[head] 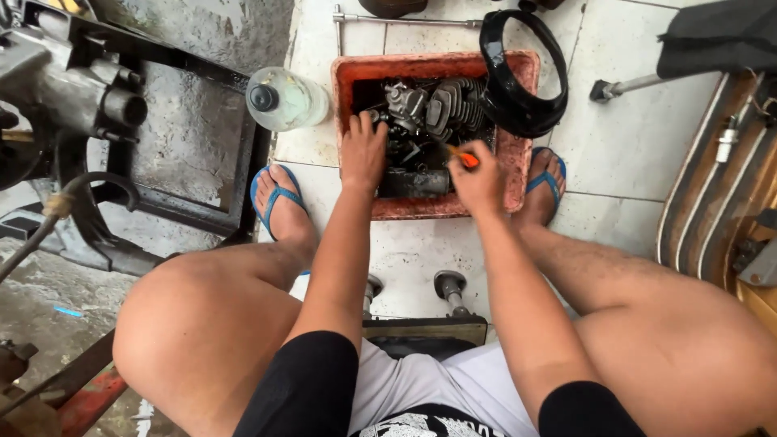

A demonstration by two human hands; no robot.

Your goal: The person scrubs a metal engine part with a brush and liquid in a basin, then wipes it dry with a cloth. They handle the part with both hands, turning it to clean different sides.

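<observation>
A red plastic tub (518, 81) stands on the tiled floor between my feet, filled with dark liquid and grimy metal engine parts (433, 109), some finned. My left hand (363, 152) reaches into the tub and presses on a metal part near its left side. My right hand (477, 180) grips a small tool with an orange handle (464, 154), its tip pointing into the parts. A dark cylindrical piece (413, 182) lies at the tub's near edge between both hands.
A black plastic ring cover (522, 73) leans on the tub's right rim. A clear bottle with a black cap (283, 99) lies to the left. A black metal frame (162, 129) and engine sit at far left. My feet wear blue sandals (275, 198).
</observation>
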